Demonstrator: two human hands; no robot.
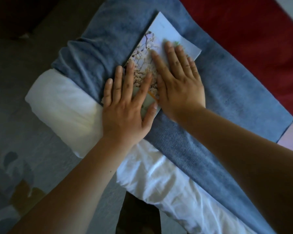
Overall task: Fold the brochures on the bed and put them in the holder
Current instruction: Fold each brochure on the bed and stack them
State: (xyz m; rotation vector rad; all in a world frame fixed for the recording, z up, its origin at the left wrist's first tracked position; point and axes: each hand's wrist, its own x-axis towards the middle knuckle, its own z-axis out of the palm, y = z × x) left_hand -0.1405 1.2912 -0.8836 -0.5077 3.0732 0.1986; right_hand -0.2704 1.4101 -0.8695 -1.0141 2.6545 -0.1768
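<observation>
Both forearms reached over the bed [159,174] — my left hand [125,105] and right hand [179,80] lay spread flat, pressing the brochure [145,53] onto a blue towel [227,92].

We see two hands, the left hand [125,107] and the right hand [181,88], each at the end of a bare forearm. The left forearm [85,176] and the right forearm [243,149] run uncovered all the way to the edge of our view. A small mole [110,171] sits on the left forearm, a little below the wrist. The fingers [119,76] are slender, with nails cut short and rounded, and creases mark the knuckles. The right hand's fingertips look slightly blurred, so we cannot make out their nails as clearly.
</observation>
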